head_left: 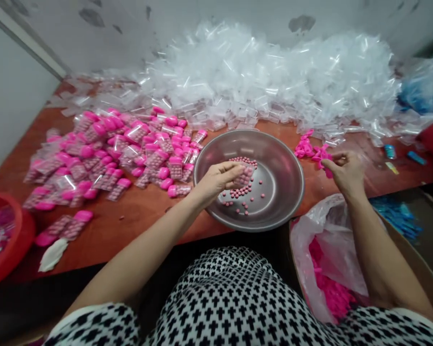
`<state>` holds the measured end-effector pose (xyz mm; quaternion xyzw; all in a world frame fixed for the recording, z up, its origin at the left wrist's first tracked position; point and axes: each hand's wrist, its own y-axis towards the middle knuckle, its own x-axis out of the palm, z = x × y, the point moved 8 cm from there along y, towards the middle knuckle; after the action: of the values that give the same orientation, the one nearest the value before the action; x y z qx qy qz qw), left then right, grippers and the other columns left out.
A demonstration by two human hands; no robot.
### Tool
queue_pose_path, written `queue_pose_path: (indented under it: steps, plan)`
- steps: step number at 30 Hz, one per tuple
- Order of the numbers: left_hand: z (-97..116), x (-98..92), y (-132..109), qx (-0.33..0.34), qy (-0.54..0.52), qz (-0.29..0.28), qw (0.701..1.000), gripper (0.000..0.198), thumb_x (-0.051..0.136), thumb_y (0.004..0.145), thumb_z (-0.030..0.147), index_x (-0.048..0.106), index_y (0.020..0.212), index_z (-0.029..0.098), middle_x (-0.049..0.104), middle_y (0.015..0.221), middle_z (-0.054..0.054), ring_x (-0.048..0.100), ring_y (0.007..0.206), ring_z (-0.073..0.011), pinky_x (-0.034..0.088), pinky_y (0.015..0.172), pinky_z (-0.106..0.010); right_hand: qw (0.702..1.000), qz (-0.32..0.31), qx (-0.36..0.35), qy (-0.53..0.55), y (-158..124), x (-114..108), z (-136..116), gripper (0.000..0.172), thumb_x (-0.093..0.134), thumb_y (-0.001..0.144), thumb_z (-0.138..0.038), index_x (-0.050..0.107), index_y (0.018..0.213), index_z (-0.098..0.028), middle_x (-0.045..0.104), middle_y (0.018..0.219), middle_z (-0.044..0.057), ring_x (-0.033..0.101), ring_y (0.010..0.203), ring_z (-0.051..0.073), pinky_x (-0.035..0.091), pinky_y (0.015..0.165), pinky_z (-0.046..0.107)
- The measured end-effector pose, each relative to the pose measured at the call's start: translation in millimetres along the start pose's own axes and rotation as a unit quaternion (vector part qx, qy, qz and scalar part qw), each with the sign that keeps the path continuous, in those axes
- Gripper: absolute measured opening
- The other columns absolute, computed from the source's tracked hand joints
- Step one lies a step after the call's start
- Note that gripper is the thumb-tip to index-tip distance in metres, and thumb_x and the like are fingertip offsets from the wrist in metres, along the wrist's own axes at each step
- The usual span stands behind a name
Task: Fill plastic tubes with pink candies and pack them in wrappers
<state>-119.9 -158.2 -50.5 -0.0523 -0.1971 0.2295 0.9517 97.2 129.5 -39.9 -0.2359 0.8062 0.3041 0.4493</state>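
Note:
Over a metal bowl [279, 192], my left hand [220, 180] pinches a small clear plastic container [246, 175] filled with pink beads. More loose pink beads [240, 192] lie in the bowl below it. To the right of the bowl, my right hand [346, 173] has its thumb and fingers closed around a pink plastic cap [326, 168], at the edge of a small pile of pink caps [305, 145] on the table. The fingers partly hide this piece.
Many filled, pink-capped containers [108, 149] cover the table's left. Clear empty containers [256, 72] are heaped along the wall. A red basin [25, 230] stands at left. A plastic bag [306, 226] with pink pieces hangs open below the table edge, near blue pieces [400, 218].

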Motion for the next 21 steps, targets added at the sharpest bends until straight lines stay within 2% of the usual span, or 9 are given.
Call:
queue_pose_path:
  steps: [2,4,6,8,10,12,14,18,21]
  plan:
    - [3.1,6.0,-2.3,0.02,0.023,-0.016,0.999,0.036,0.086,0.065,0.039,0.076,0.092,0.018,0.077,0.09,-0.009,0.073,0.076,-0.0178,0.062,0.072,-0.03,0.999,0.036,-0.022,0.031,-4.7,-8.5,-53.3,0.054,0.063,0.082,-0.053,0.057,0.124,-0.02,0.07,0.098,0.015,0.068,0.086,0.029,0.053,0.075,0.044]
    - [5.7,11.0,-4.5,0.033,0.037,-0.03,0.998,0.035,0.086,0.064,0.039,0.076,0.091,0.018,0.077,0.088,-0.008,0.073,0.075,-0.0174,0.061,0.071,-0.03,0.994,-0.009,-0.088,0.061,-12.5,1.4,-122.2,0.056,0.069,0.081,-0.041,0.055,0.132,-0.023,0.073,0.101,0.008,0.069,0.086,0.025,0.053,0.082,0.042]
    - [8.3,13.1,-6.4,0.049,0.036,-0.042,0.997,0.037,0.086,0.062,0.042,0.076,0.088,0.017,0.077,0.083,-0.007,0.072,0.071,-0.0172,0.061,0.068,-0.03,0.984,-0.064,-0.153,0.067,-23.8,17.2,-183.0,0.042,0.067,0.083,-0.031,0.063,0.124,-0.021,0.074,0.108,0.009,0.069,0.094,0.026,0.052,0.088,0.041]
    - [9.3,10.4,-8.4,0.065,0.026,-0.042,0.997,0.039,0.086,0.061,0.044,0.076,0.086,0.016,0.075,0.078,-0.006,0.07,0.067,-0.0167,0.06,0.065,-0.029,0.969,-0.113,-0.193,0.103,-36.2,32.3,-221.1,0.038,0.061,0.086,-0.028,0.066,0.123,-0.021,0.072,0.116,0.01,0.068,0.103,0.025,0.051,0.094,0.039]
    - [9.3,3.4,-10.4,0.082,0.007,-0.027,0.996,0.039,0.086,0.062,0.044,0.074,0.084,0.015,0.074,0.075,-0.005,0.069,0.065,-0.0156,0.058,0.064,-0.028,0.948,-0.163,-0.201,0.183,-46.2,43.9,-234.8,0.046,0.059,0.087,-0.03,0.061,0.132,-0.02,0.07,0.122,0.009,0.068,0.105,0.024,0.053,0.093,0.037]
    - [8.1,-2.0,-12.2,0.093,-0.007,-0.019,0.995,0.039,0.085,0.063,0.044,0.073,0.085,0.015,0.072,0.074,-0.004,0.068,0.064,-0.0147,0.057,0.064,-0.028,0.92,-0.209,-0.18,0.277,-51.7,51.6,-232.3,0.054,0.06,0.087,-0.035,0.054,0.139,-0.021,0.07,0.123,0.008,0.068,0.103,0.022,0.056,0.088,0.036]
    - [7.0,-1.9,-13.2,0.096,-0.011,-0.029,0.995,0.038,0.084,0.064,0.044,0.073,0.085,0.015,0.072,0.073,-0.003,0.067,0.065,-0.0145,0.057,0.064,-0.028,0.897,-0.235,-0.144,0.346,-52.3,55.2,-223.6,0.055,0.062,0.087,-0.042,0.056,0.137,-0.021,0.072,0.113,0.006,0.07,0.095,0.019,0.058,0.083,0.035]
    - [12.7,5.0,-13.2,0.129,0.009,-0.043,0.991,0.031,0.08,0.068,0.04,0.074,0.086,0.016,0.073,0.079,-0.005,0.068,0.071,-0.0158,0.057,0.068,-0.029,0.892,-0.19,-0.083,0.402,-43.2,42.5,-211.8,0.043,0.073,0.078,-0.047,0.068,0.113,-0.021,0.073,0.087,0.002,0.068,0.072,0.015,0.058,0.07,0.03]
    - [19.1,8.9,-13.6,0.172,0.073,-0.036,0.982,0.024,0.074,0.074,0.037,0.076,0.087,0.017,0.075,0.084,-0.006,0.069,0.073,-0.0173,0.057,0.068,-0.029,0.916,-0.126,-0.112,0.364,-36.5,19.0,-218.4,0.036,0.077,0.076,-0.044,0.069,0.103,-0.022,0.072,0.087,0.002,0.068,0.075,0.015,0.057,0.07,0.028]
